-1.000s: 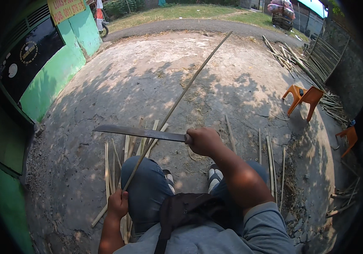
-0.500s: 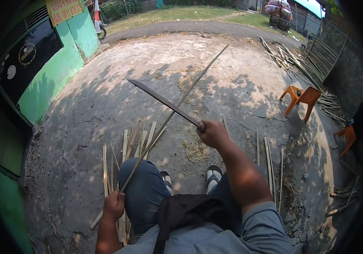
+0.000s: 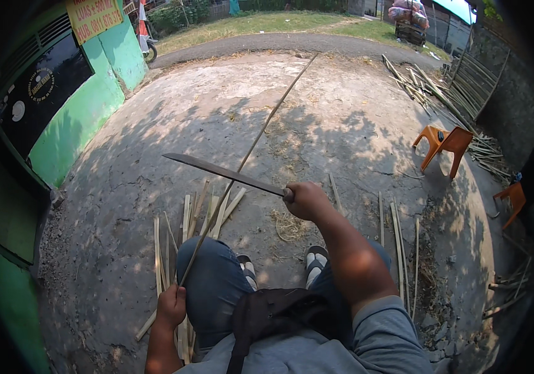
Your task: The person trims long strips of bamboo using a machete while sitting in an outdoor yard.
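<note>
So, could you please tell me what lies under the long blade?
Under the long blade the bamboo pole crosses, with split bamboo strips on the concrete ground below. The blade's handle is hidden inside the right hand.

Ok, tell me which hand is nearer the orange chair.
Right. The right hand, gripping the long blade, is closer to the orange chair; the left hand holds the bamboo strip low at the far side.

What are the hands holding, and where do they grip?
Right hand grips a long knife by its handle; left hand holds a long bamboo strip at its near end.
</note>
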{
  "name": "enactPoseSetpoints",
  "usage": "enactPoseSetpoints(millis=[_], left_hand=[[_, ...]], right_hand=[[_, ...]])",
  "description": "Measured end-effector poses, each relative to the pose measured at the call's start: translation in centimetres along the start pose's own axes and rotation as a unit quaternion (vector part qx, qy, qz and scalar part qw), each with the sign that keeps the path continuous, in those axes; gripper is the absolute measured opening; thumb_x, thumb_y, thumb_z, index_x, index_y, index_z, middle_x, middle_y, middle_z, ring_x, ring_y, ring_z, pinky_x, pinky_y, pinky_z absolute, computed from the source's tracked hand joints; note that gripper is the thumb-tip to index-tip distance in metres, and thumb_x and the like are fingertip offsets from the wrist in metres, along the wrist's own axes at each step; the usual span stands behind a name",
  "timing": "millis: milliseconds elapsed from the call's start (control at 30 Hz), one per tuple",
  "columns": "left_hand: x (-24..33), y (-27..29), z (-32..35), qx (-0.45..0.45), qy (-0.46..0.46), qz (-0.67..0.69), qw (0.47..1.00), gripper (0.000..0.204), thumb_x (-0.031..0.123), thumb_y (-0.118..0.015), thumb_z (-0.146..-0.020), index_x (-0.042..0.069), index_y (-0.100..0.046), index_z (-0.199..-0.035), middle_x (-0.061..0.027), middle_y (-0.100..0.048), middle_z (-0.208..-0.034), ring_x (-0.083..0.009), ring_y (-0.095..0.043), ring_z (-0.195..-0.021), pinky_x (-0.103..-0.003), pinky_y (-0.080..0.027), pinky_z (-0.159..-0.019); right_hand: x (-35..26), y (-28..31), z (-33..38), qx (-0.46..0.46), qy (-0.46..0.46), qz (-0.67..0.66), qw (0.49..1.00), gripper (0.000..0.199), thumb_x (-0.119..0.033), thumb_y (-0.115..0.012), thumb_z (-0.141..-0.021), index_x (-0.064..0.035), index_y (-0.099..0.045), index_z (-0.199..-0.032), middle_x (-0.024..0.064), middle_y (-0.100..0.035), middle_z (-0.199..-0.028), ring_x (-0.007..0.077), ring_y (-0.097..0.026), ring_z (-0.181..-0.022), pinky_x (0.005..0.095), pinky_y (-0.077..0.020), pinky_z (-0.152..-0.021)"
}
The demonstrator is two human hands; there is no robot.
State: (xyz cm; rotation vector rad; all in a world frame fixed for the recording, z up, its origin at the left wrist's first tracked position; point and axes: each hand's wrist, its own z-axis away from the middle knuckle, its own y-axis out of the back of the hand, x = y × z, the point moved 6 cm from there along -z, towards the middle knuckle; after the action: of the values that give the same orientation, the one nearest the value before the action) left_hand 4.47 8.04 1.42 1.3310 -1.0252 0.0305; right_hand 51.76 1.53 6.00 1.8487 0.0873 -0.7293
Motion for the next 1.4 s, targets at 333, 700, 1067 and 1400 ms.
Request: enactPoseSetpoints(millis=[333, 700, 1067, 1400], left_hand=[[0.0, 0.1, 0.1, 0.012, -0.008, -0.015, 1.000, 0.053, 0.045, -0.050, -0.110, 0.000, -0.053, -0.083, -0.0252, -0.056, -0.068, -0.0494, -0.061, -0.067, -0.050, -0.044, -0.059], [-1.1, 1.5, 2.1, -0.046, 0.042, 0.068, 0.996, 0.052, 0.041, -0.049, -0.111, -0.002, -0.053, -0.081, -0.0176, -0.051, -0.064, -0.0268, -0.055, -0.058, -0.043, -0.042, -0.058], [-2.1, 3.9, 8.3, -0.093, 0.119, 0.041, 0.988, 0.040, 0.028, -0.053, -0.107, -0.002, -0.052, -0.080, -0.0181, -0.050, -0.064, -0.0203, -0.049, -0.063, -0.044, -0.039, -0.059], [-5.4, 2.9, 10.2, -0.100, 0.093, 0.070, 0.988, 0.037, 0.031, -0.046, -0.110, -0.001, -0.061, -0.098, -0.0151, -0.058, -0.082, -0.0321, -0.054, -0.079, -0.047, -0.044, -0.076]], right_hand=[[-7.5, -1.3, 2.2, -0.075, 0.144, 0.093, 0.982, 0.017, -0.028, -0.068, -0.091, -0.0123, -0.073, -0.090, 0.0150, -0.073, -0.079, 0.0396, -0.073, -0.078, 0.0521, -0.0570, -0.073], [-2.1, 2.2, 0.8, 0.019, 0.049, 0.077, 0.996, 0.013, -0.026, -0.069, -0.087, -0.0137, -0.072, -0.089, 0.0146, -0.072, -0.080, 0.0393, -0.073, -0.080, 0.0529, -0.0569, -0.072], [-4.2, -0.3, 1.6, -0.096, 0.109, 0.124, 0.982, 0.013, -0.023, -0.068, -0.086, -0.0145, -0.074, -0.092, 0.0137, -0.074, -0.084, 0.0387, -0.073, -0.082, 0.0524, -0.0574, -0.074], [-1.9, -0.1, 2.0, -0.045, 0.020, 0.016, 0.999, 0.019, -0.029, -0.066, -0.094, -0.0123, -0.074, -0.096, 0.0190, -0.073, -0.088, 0.0430, -0.071, -0.089, 0.0545, -0.0568, -0.079]])
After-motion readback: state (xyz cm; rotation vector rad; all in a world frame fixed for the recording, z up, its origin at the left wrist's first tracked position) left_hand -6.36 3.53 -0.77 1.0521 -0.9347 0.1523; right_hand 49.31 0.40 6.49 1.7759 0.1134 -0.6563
